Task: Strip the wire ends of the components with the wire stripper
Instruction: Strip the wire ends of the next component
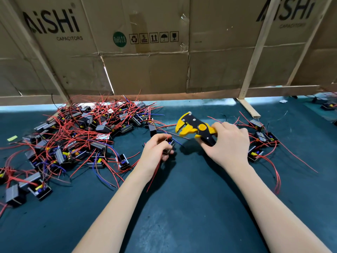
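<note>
My right hand (230, 141) grips the handles of a yellow and black wire stripper (193, 127), whose jaws point left above the mat. Just left of it, my left hand (156, 152) holds a small black component (170, 146) with red and blue wires; a blue wire end sticks out toward the stripper's jaws and a red wire trails down under my wrist. A big pile of black components with red and blue wires (73, 136) lies at the left. A smaller group of components (260, 141) sits to the right of my right hand.
The work surface is a dark teal mat (182, 198). A wall of cardboard boxes (164, 52) on a wooden frame (249, 108) closes off the back. A yellow-green scrap (12, 138) lies at the far left. More components (326, 105) show at the far right edge.
</note>
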The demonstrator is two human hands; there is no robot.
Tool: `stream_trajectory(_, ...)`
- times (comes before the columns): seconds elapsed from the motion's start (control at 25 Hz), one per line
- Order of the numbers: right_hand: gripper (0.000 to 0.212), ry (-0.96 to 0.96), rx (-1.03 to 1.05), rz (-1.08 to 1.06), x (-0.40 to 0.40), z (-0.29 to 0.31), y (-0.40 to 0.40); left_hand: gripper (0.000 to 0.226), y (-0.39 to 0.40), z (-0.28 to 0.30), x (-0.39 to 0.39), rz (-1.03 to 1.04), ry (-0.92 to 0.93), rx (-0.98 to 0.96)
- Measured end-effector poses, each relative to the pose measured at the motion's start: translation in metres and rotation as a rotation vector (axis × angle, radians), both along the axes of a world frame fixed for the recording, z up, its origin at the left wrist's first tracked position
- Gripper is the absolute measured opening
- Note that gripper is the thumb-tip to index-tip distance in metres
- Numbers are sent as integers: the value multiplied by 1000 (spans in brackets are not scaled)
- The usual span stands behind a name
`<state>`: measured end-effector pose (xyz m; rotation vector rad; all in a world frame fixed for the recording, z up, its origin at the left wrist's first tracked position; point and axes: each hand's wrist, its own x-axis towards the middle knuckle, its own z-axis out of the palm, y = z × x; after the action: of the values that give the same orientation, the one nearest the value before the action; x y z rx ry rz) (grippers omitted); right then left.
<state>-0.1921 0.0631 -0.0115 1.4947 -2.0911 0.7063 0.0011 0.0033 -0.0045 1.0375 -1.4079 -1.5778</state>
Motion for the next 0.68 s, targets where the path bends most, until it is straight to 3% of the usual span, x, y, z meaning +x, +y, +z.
stream_trajectory(0.12,45,-117,-99,-62,-14,4,2,96,7,-2,-4,-279,271,171)
stream_trajectory(0.2,43,-207,-160,-89,-19,10,3,108,18,-4,-10,-488,339,251)
stream_trajectory(0.28,39,-347,-255,-66,-17,16,5,109,24,-6,-15,-536,288,218)
stream_trajectory(0.36,34,-564,-324,52,-14,21,7,105,19,-3,-15,-414,162,63)
stream_trajectory(0.44,34,-858,-273,308,-9,28,8,94,10,3,-7,-187,36,-168)
stream_trajectory(0.56,35,-1384,-23,780,9,34,10,65,-4,3,12,191,-178,-569)
stream_trajectory(0.64,43,-1561,184,865,17,32,10,49,-11,-1,19,327,-364,-720)
stream_trajectory(0.68,44,-1555,254,842,20,29,9,43,-13,-2,21,355,-464,-735)
